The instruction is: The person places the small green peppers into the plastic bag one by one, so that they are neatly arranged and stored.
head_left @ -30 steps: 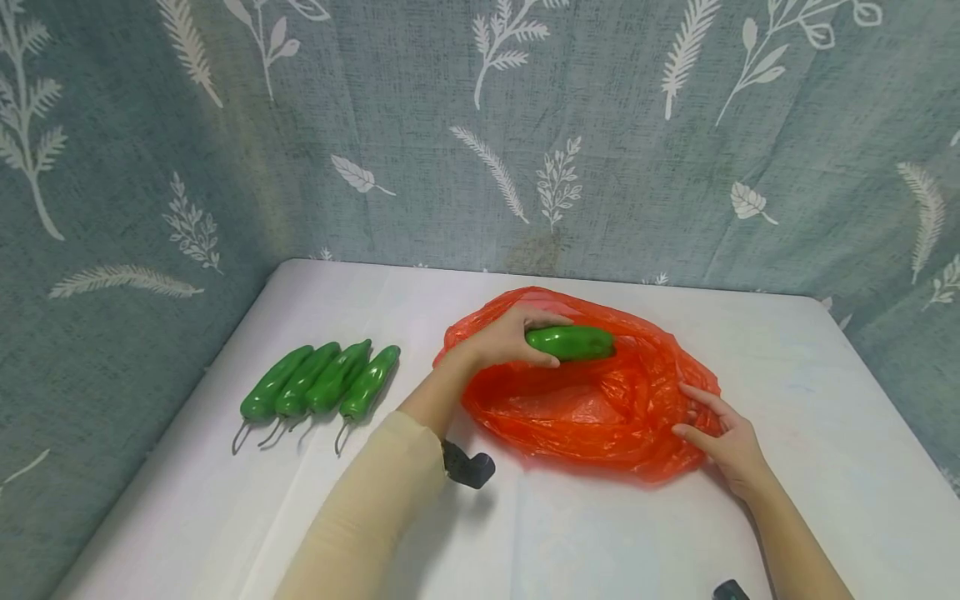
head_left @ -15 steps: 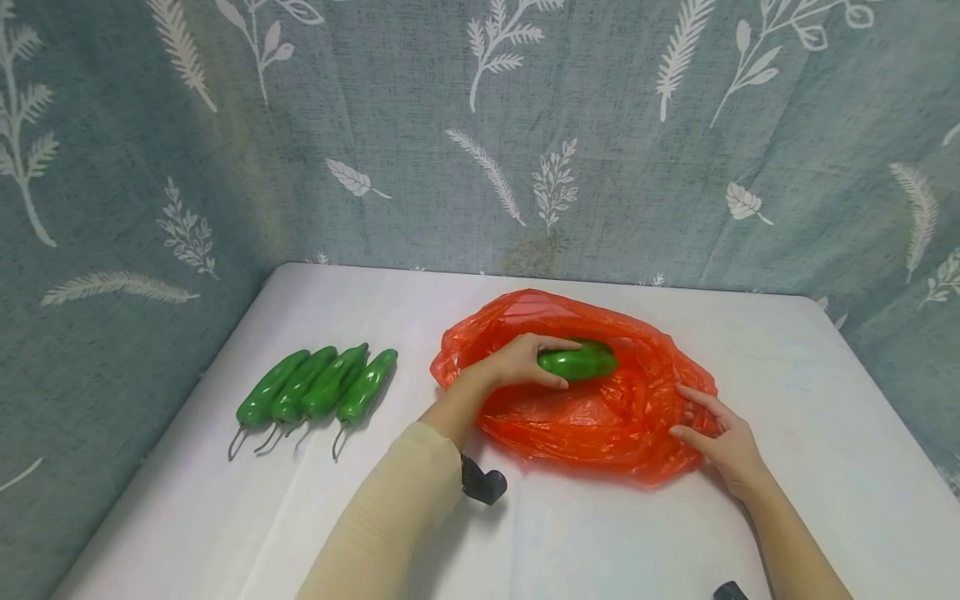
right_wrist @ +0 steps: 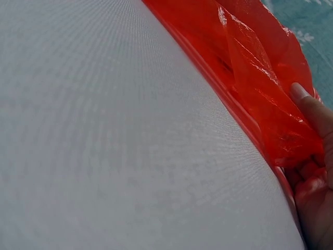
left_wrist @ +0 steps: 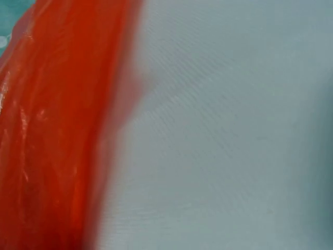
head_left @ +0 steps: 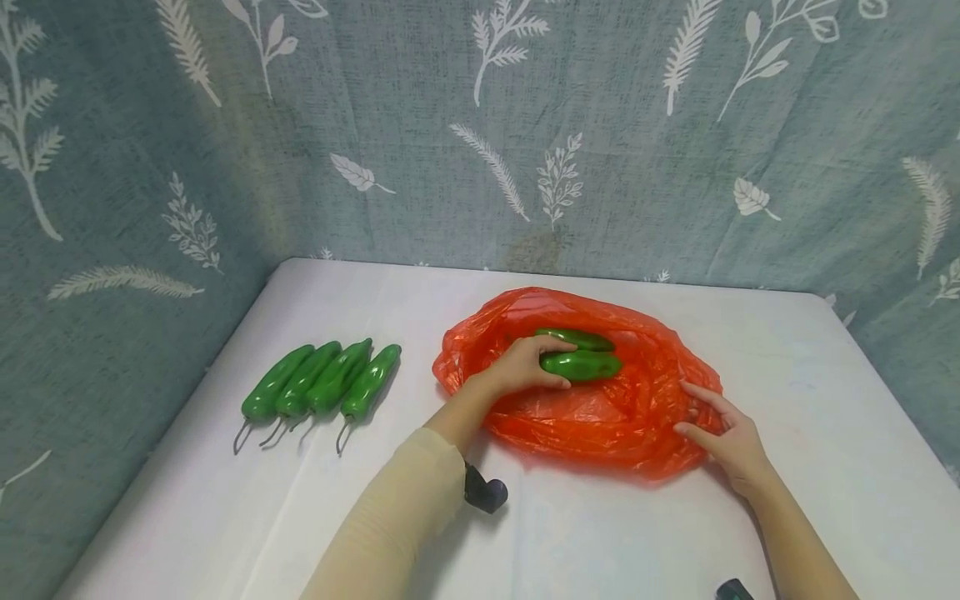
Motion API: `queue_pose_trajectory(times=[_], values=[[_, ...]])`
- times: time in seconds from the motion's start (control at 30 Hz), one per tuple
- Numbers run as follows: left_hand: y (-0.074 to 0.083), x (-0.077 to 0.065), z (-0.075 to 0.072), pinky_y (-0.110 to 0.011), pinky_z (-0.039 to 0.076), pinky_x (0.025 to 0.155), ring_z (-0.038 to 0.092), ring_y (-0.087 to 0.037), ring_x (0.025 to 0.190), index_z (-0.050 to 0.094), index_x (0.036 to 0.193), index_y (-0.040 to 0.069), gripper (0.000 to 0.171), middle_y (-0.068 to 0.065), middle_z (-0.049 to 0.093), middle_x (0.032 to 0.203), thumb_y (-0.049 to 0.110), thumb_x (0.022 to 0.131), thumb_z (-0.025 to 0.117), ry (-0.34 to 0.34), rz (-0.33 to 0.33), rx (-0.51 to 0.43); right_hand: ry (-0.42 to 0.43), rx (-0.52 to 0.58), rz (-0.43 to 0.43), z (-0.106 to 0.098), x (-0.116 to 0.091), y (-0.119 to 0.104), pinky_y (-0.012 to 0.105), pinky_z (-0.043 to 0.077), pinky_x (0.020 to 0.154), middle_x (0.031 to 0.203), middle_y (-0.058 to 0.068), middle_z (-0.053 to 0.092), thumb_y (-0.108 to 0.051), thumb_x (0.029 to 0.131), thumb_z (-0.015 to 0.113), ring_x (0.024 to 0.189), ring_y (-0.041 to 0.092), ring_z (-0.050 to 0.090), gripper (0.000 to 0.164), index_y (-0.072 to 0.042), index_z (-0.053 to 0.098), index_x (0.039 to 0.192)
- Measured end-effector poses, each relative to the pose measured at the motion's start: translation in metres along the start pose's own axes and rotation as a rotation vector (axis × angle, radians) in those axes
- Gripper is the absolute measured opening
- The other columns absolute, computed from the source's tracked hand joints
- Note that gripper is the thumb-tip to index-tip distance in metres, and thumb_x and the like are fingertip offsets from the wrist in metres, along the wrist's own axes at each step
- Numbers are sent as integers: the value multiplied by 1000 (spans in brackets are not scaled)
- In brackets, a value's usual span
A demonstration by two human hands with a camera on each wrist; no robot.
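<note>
a green pepper [head_left: 581, 366], gripped by one end in the left hand [head_left: 528, 367], has been lowered beside a second pepper [head_left: 588, 340] in the red bag [head_left: 577, 437], whose edge is pinched by the right hand [head_left: 731, 442]; four peppers [head_left: 336, 382] remain outside.

On the white table [head_left: 615, 533] lie a red plastic bag [head_left: 577, 442] and four green peppers [head_left: 339, 379].

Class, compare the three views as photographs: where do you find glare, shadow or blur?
Head: fairly sharp, with bright highlights on the four green peppers and a soft shadow on the white table beside the cream sleeve; left wrist: the edge of the red bag smears into blur; right wrist: glare streaks the bag's folds, and faint ripples pattern the table.
</note>
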State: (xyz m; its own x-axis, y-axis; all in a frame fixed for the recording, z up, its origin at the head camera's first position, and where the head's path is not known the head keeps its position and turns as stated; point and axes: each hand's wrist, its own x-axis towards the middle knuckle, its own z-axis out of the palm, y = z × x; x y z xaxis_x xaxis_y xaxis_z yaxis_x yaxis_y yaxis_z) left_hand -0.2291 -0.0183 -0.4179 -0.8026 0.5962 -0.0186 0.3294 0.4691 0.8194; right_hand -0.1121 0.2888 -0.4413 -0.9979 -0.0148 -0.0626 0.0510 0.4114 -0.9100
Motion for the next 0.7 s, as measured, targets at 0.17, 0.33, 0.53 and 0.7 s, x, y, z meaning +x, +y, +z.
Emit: queue_pose_trajectory(times=[0.17, 0.33, 0.53, 0.7], values=[[-1, -1, 3, -26, 45, 94, 51, -18, 113, 56, 133, 13, 58, -4, 57, 131, 21, 79, 77, 3, 19, 59, 1, 6, -8, 0, 0, 1, 10, 47, 80, 141, 11, 35, -28, 90, 65, 109, -6, 41, 61, -17, 39, 144], [-2, -3, 4, -28, 45, 97, 53, -19, 112, 55, 133, 12, 60, -5, 58, 131, 21, 78, 78, 10, 29, 75, -1, 16, -7, 0, -1, 0, 10, 47, 80, 138, 3, 38, -27, 90, 65, 108, -6, 42, 61, -17, 40, 144], [-2, -5, 2, -29, 43, 100, 52, -20, 117, 56, 132, 10, 62, -5, 58, 131, 20, 75, 80, 53, 68, 79, 0, 20, -15, 1, -1, 0, 10, 47, 80, 132, -8, 42, -26, 90, 65, 107, -6, 43, 60, -17, 41, 144], [1, -7, -3, -26, 44, 99, 53, -18, 116, 56, 132, 10, 62, -5, 58, 131, 18, 76, 80, 60, 81, 18, 3, 13, -19, 0, 0, 2, 10, 47, 79, 127, -15, 42, -25, 90, 65, 106, -6, 44, 59, -17, 41, 143]])
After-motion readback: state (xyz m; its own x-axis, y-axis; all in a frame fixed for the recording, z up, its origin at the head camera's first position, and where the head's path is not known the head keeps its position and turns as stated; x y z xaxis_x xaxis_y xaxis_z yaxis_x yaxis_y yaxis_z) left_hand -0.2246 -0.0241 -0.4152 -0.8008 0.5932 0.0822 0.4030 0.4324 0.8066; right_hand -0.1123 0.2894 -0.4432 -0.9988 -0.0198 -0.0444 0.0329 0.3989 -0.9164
